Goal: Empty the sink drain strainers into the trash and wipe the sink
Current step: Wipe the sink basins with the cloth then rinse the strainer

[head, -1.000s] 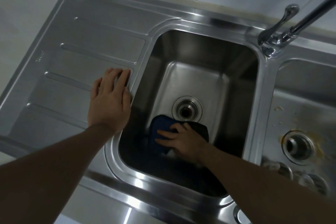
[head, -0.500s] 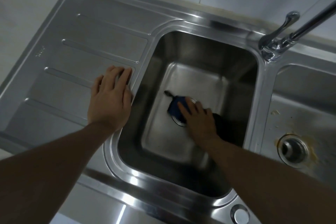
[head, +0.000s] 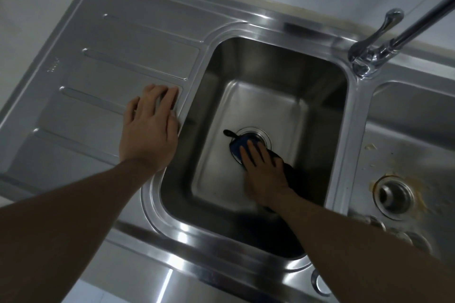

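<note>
Two basins; the work is in the left basin (head: 270,69). Right hand (head: 264,174) lies flat with fingers extended, pressing a dark blue cloth (head: 236,147) onto the basin floor over the near-left edge of the drain (head: 266,136); nothing is pinched. Left hand (head: 150,130) rests open-palmed on the drainboard (head: 123,61). Cloth judged soft, light and easily bunched, so best driven under a flat palm at its middle. Its right part is in shadow, extent unclear. Right basin drain (head: 394,195) shows yellowish residue.

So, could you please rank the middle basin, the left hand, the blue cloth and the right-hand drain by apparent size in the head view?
Largest: middle basin
Next: left hand
Unranked: right-hand drain and blue cloth, since the right hand covers much of the cloth.
</note>
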The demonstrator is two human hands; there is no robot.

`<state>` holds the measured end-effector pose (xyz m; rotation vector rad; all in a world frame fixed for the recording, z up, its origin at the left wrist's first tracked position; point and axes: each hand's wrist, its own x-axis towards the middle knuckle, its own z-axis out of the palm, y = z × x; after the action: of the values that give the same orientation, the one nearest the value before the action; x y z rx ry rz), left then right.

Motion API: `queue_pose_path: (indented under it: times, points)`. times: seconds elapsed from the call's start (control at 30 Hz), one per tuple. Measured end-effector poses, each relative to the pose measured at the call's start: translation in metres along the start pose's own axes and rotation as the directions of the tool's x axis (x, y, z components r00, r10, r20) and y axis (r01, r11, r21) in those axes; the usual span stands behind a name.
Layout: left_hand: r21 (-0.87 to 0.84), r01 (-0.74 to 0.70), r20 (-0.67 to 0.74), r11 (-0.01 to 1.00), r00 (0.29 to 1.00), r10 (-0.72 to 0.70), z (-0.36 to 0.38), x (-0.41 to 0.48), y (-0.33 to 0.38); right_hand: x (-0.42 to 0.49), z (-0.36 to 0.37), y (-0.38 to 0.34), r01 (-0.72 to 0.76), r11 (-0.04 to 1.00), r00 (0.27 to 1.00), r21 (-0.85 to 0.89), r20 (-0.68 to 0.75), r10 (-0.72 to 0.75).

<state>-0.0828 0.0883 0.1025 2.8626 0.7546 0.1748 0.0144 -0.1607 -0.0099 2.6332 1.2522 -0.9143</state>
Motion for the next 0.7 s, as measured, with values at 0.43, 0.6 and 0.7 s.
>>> queue_pose_path:
  times: [0.43,0.6,0.7]
  points:
    - [-0.007,-0.014,-0.019,1.0,1.0,0.013,0.002,0.0,0.0,-0.02,0.014,-0.024,0.478,0.864,0.861,0.159,0.108,-0.497]
    - [0.012,-0.019,-0.027,1.0,0.999,0.019,0.005,0.0,-0.003,-0.023,0.013,-0.044,0.171,0.771,0.912,0.613,0.198,-0.36]
    - [0.032,-0.008,-0.007,0.999,1.0,0.008,0.005,0.0,-0.003,-0.026,-0.002,-0.038,-0.071,0.696,0.914,0.715,0.325,-0.241]
